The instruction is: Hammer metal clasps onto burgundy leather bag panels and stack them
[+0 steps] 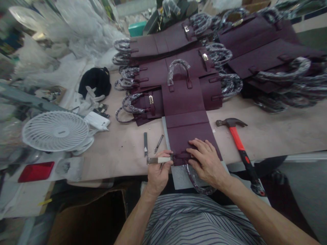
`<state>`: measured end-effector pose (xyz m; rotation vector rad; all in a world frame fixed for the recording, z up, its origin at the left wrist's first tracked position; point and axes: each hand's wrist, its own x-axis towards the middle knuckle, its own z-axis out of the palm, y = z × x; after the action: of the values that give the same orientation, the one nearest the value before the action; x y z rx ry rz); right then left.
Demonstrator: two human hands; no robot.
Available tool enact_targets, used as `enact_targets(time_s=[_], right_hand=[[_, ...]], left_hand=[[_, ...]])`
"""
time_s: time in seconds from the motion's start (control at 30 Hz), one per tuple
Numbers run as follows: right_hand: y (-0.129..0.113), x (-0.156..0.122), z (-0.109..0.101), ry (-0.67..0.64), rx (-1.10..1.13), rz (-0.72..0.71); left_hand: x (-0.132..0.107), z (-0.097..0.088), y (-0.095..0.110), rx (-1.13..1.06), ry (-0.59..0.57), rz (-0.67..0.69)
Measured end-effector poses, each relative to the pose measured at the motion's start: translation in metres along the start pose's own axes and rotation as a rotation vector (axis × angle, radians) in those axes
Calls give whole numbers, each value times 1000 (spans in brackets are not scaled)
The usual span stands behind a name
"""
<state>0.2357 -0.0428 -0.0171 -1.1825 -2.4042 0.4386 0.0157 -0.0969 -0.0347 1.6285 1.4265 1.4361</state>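
In front of me a burgundy bag panel [189, 134] lies flat, its near end at the table's front edge over a pale sheet [180, 180]. My left hand [159, 172] is closed round a short tool [163, 159] with a grey end, a white middle and a dark tip; its exact kind is unclear. That tip points right, against a burgundy strap [180, 156] across the panel. My right hand [204, 161] rests over the strap's other end, fingers apart. Below it hangs a plastic-wrapped handle [196, 180].
A claw hammer [238, 139] lies to the right, its grip past the table edge. A metal bar [145, 143] and a small punch-like rod [158, 143] lie left of the panel. Further left stands a white fan [56, 131]. Stacked bag pieces [163, 44] fill the back.
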Motion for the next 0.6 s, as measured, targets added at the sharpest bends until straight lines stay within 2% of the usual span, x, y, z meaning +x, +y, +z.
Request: enact_targets(time_s=[0.3, 0.6], right_hand=[[-2, 1, 0, 13, 21, 24], [-1, 0, 2, 31, 21, 30]], left_hand=[[7, 4, -1, 8, 20, -8], [15, 8, 1, 87, 4, 67]])
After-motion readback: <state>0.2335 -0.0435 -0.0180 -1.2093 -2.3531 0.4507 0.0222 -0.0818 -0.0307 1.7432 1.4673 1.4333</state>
